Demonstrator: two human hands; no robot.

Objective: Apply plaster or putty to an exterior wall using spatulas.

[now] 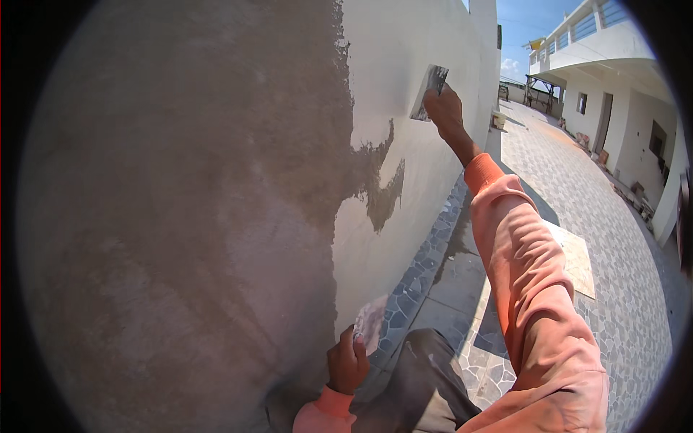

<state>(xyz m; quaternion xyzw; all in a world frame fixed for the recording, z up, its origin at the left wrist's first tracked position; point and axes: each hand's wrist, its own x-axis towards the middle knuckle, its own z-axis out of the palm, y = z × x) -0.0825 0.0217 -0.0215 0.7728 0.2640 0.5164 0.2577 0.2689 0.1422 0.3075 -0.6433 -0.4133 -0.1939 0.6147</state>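
Note:
My right hand (445, 110) is stretched up and wrapped round a wide steel trowel (419, 108), its blade flat against or very near the white-coated part of the wall (411, 43). Low down, close to my knee, my left hand (348, 364) grips a flat pale plate smeared with white paste (370, 322); its exact kind I cannot make out. Bare grey-brown plaster (216, 144) covers the wall's left side. Its border with the white coat is ragged, and one uncoated patch (381, 187) juts into the white below the trowel.
A strip of stone-patterned tile (413, 292) runs along the wall's foot. A pale board (574, 260) lies on the patterned paving (577, 187) to the right. Beyond stands a white building (628, 115) with a balcony, and several loose items line its base.

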